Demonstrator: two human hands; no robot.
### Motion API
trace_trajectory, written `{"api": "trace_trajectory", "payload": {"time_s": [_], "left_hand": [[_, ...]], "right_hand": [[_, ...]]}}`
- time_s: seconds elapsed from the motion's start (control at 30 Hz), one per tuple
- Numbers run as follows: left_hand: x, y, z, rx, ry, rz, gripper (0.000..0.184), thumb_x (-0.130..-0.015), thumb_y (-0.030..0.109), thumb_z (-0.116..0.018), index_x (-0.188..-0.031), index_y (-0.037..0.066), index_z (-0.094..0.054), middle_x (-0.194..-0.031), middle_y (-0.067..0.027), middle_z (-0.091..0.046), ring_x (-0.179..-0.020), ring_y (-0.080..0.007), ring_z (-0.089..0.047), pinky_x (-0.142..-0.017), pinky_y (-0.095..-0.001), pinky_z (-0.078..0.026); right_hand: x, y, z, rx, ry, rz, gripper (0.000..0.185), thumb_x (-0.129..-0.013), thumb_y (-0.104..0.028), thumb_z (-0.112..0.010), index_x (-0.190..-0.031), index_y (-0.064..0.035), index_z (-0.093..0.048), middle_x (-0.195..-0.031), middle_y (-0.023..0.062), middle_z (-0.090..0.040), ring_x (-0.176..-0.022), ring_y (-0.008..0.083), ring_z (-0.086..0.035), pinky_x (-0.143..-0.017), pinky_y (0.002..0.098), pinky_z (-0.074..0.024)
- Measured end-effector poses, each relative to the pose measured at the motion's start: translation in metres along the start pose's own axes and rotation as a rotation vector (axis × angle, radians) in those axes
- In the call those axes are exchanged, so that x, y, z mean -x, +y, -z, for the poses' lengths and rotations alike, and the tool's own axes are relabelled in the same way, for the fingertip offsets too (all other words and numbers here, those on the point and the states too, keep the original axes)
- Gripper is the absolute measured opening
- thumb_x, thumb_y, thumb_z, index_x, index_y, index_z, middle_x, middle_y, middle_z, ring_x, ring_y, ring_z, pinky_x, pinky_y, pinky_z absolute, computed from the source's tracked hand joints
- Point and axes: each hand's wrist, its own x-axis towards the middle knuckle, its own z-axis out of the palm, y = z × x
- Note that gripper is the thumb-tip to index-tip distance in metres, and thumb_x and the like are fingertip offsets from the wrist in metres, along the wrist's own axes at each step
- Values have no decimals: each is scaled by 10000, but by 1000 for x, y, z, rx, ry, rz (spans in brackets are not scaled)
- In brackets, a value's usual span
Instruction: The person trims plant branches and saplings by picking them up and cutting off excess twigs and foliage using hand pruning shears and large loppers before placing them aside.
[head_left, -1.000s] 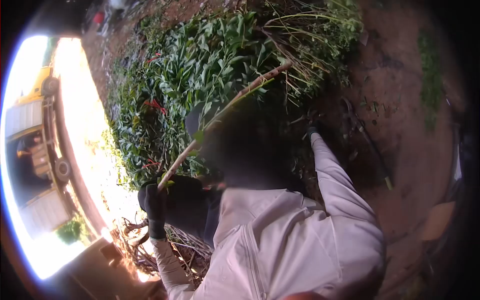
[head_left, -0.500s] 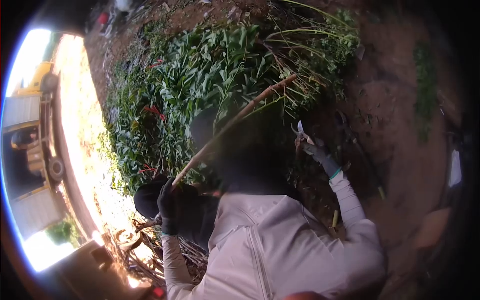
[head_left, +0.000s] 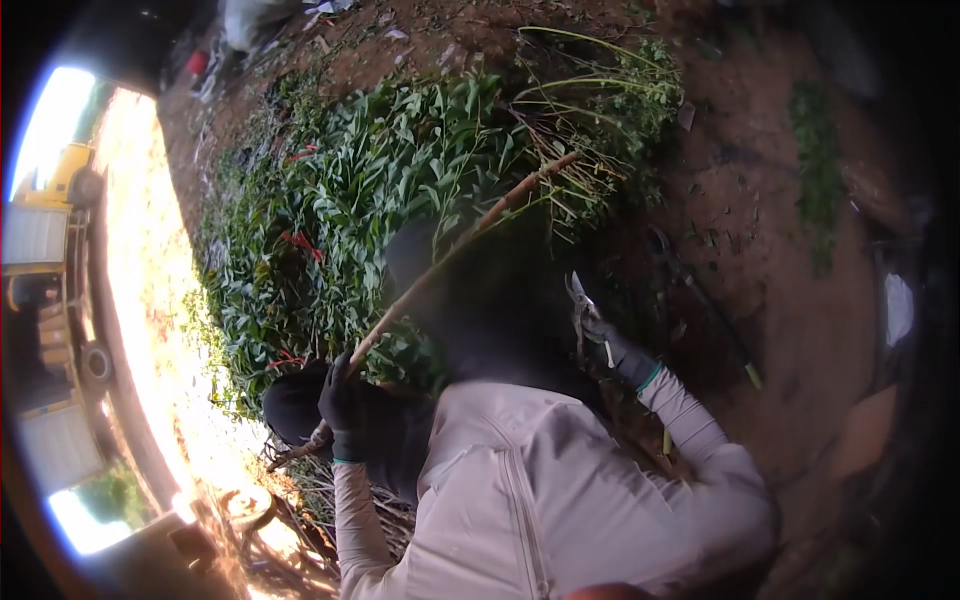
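My left hand (head_left: 342, 400), in a dark glove, is closed around the lower end of a long brown branch (head_left: 462, 242). The branch slants up to the right across my front, its far end over thin green stems. In my right hand (head_left: 612, 342), also gloved, is a pair of pruning shears (head_left: 581, 298) with the blades pointing up and apart. The shears are away from the branch, to its right. Behind the branch lies a big heap of leafy cuttings (head_left: 375, 170) with red ties. A dark blur hides part of the middle.
Long-handled loppers (head_left: 708, 300) lie on the brown ground at the right. Cut sticks (head_left: 290, 550) are piled at the lower left. A yellow truck (head_left: 60, 200) stands beyond, at the left edge. A green strip of plants (head_left: 815, 175) lies at the far right.
My right hand has risen from low beside the heap, bringing the shears into clear view, and moved left. My left hand, still round the branch, has shifted slightly right.
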Motion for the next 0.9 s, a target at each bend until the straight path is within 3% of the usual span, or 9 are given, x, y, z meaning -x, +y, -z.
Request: {"api": "trace_trajectory", "payload": {"time_s": [0.03, 0.13, 0.2, 0.37, 0.43, 0.47, 0.53, 0.77, 0.9], "left_hand": [[3, -7, -3, -52, 65, -54, 300, -790, 86, -600, -1088, 57, -579, -1011, -134, -620, -920, -270, -611, -778, -323, -486], [-1, 9, 4, -51, 54, -66, 310, -783, 82, -587, -1093, 77, -581, -1008, -119, -622, -912, -273, -611, -760, -326, -490], [-1, 13, 6, -74, 44, -52, 318, -777, 78, -584, -1095, 87, -581, -1006, -116, -621, -905, -278, -611, -747, -328, -491], [-2, 13, 7, -80, 84, -92, 310, -782, 91, -586, -1091, 114, -586, -992, -109, -620, -877, -285, -613, -708, -333, -493], [-1, 9, 4, -149, 108, -80, 285, -792, 109, -588, -1076, 120, -592, -972, -103, -622, -853, -283, -615, -682, -340, -494], [-1, 10, 4, -147, 111, -74, 285, -792, 109, -588, -1076, 120, -592, -972, -103, -622, -853, -283, -615, -682, -340, -494], [-1, 15, 6, -191, 105, -62, 278, -798, 117, -588, -1076, 129, -590, -945, -96, -624, -821, -284, -615, -653, -346, -493], [-1, 14, 6, -263, 129, -82, 278, -788, 114, -598, -1066, 130, -589, -895, -91, -622, -770, -286, -614, -610, -356, -488], [-3, 14, 6, -207, 129, -80, 271, -779, 103, -600, -1050, 122, -594, -864, -89, -619, -735, -290, -607, -592, -367, -482]], "right_hand": [[-6, -5, 8, 69, -43, 68, 562, -875, -212, -534, -1360, -75, -285, -1196, -9, -442, -1029, 52, -444, -836, 209, -382], [-13, -90, -98, 332, 73, 456, 383, -840, -149, -549, -1202, -118, -429, -1035, -38, -489, -753, 56, -466, -614, 187, -390], [-34, -124, -118, 659, 113, 564, 361, -828, -108, -564, -1176, -93, -467, -1037, -22, -497, -787, 69, -482, -646, 215, -412], [-60, -157, -144, 699, 123, 464, 380, -809, -108, -635, -1166, -91, -507, -977, -16, -523, -807, 65, -506, -715, 227, -442], [-56, -167, -156, 698, 78, 272, 597, -854, -220, -580, -1355, -61, -296, -1340, 48, -366, -1219, 141, -338, -981, 287, -289], [-61, -164, -150, 704, 76, 268, 597, -854, -220, -580, -1355, -61, -296, -1340, 48, -366, -1219, 141, -338, -981, 287, -289], [-76, -154, -131, 627, 144, 392, 392, -813, -177, -648, -1167, -80, -511, -1003, -11, -547, -871, 72, -523, -743, 232, -441], [-77, -170, -152, 785, 325, 212, 398, -820, -198, -639, -1176, -73, -512, -973, 8, -559, -823, 82, -529, -723, 234, -435], [-64, -164, -185, 715, 281, 389, 357, -841, -206, -594, -1160, -93, -481, -841, -39, -519, -720, 49, -482, -619, 209, -402]]}}
